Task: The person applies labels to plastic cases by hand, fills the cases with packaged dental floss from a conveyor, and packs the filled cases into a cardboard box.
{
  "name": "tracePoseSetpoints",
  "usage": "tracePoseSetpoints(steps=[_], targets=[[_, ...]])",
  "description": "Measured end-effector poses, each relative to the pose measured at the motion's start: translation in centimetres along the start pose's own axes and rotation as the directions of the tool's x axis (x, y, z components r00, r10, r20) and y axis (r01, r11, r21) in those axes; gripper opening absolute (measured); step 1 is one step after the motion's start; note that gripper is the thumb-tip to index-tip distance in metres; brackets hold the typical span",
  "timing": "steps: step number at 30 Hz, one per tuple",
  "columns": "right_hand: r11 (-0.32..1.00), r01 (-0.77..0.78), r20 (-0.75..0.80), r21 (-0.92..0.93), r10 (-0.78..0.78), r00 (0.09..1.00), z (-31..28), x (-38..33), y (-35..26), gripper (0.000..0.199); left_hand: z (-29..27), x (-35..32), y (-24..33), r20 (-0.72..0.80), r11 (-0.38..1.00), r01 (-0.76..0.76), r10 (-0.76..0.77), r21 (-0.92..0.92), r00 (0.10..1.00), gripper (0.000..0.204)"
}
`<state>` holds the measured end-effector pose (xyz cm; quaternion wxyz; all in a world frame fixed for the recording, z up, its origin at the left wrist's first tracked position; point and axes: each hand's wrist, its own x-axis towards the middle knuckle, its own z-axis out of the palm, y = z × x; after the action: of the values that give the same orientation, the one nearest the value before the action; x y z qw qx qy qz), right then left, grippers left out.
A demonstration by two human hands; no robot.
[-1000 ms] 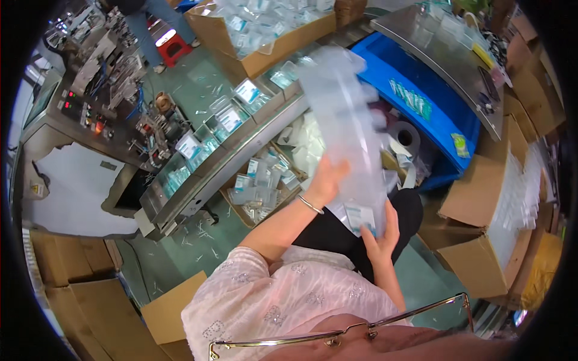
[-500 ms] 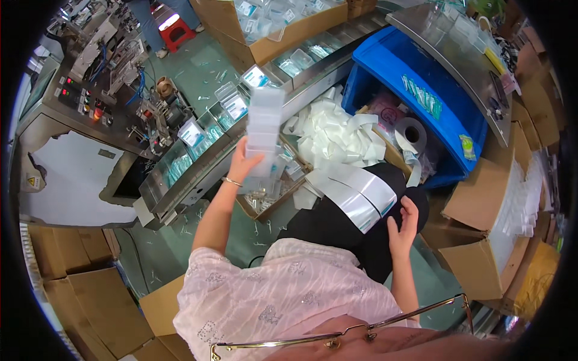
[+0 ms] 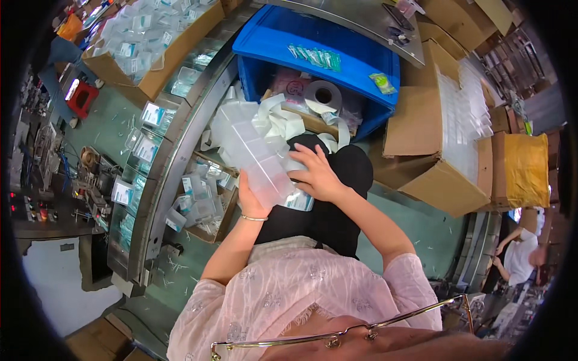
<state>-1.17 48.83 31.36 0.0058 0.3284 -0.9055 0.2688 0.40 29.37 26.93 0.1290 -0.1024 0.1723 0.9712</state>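
Observation:
A long row of clear plastic boxes lies slantwise over my lap. My left hand is closed around its near end. On the other side, my right hand has its fingers spread close to the row's edge; whether the fingertips touch it I cannot tell. Beneath that hand a strip of shiny labels rests on my dark trousers, mostly hidden by the boxes and fingers. Crumpled white backing paper is heaped just beyond the row.
A conveyor with filled boxes runs along the left. Beside it stands a carton of loose boxes. A blue bin holding a label roll is ahead. An open carton with stacked boxes stands right. Another person sits far right.
My view has turned right. My left hand has brought the row of boxes from beside the conveyor to over my lap, and my right hand has come in beside it.

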Motion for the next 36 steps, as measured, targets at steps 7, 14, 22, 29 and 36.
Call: tracePoseSetpoints(steps=[7, 14, 22, 29, 36], targets=[[0.980, 0.164, -0.030, -0.112, -0.168, 0.985, -0.7, -0.1, 2.2, 0.024, -5.1, 4.5, -2.2, 0.043, 0.972, -0.030, 0.020, 0.235, 0.999, 0.051], [0.969, 0.245, -0.272, 0.041, -0.225, 0.935, 3.8, -0.4, 1.8, 0.010, -3.6, 2.9, 0.4, 0.328, 0.988, 0.084, -0.122, 0.128, 0.937, 0.063], [0.967, 0.173, -0.554, 0.185, -0.043, 0.831, 3.4, -8.2, -3.3, 0.004, -2.2, 5.7, -0.8, 0.067, 0.857, -0.031, -0.005, 0.515, 0.998, 0.063], [0.888, -0.135, -0.668, 0.439, 0.424, 0.612, -1.2, -12.8, -5.9, 0.005, 2.5, 6.2, 0.2, 0.176, 0.914, 0.236, -0.306, 0.331, 0.936, 0.039], [0.769, 0.094, -0.748, 0.632, 0.574, 0.333, -1.6, -4.9, -3.9, 0.018, 8.8, 4.8, -5.5, 0.260, 0.646, -0.150, -0.078, 0.748, 0.962, 0.039]])
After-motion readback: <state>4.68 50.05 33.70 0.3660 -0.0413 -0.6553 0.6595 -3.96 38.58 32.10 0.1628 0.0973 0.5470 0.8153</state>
